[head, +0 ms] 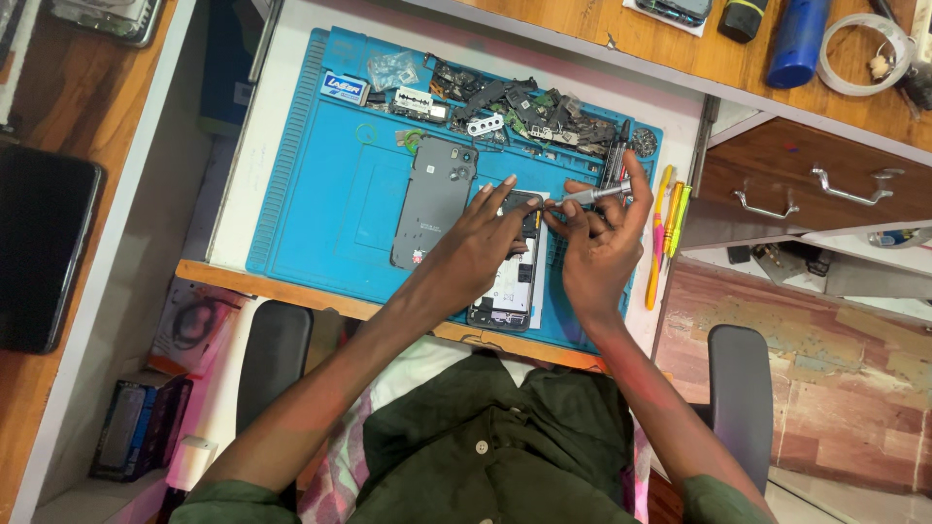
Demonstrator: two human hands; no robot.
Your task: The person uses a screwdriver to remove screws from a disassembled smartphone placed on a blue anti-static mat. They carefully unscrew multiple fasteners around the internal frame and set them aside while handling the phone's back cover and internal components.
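An opened smartphone [509, 287] lies on a blue work mat [320, 209], its inner boards exposed. My left hand [473, 243] rests on its upper part, fingertips pressing near the top edge. My right hand [600, 243] holds a small silver screwdriver [589, 195], its tip pointing left at the phone's top. A dark grey phone back cover [432, 199] lies flat just left of the phone.
A heap of small metal and phone parts [515, 107] lines the mat's far edge. Yellow and green tools [667, 228] lie at the mat's right edge. Drawers [815, 189] stand open at right. A dark tablet [44, 252] rests on the left shelf. A blue bottle [798, 41] stands on the desk.
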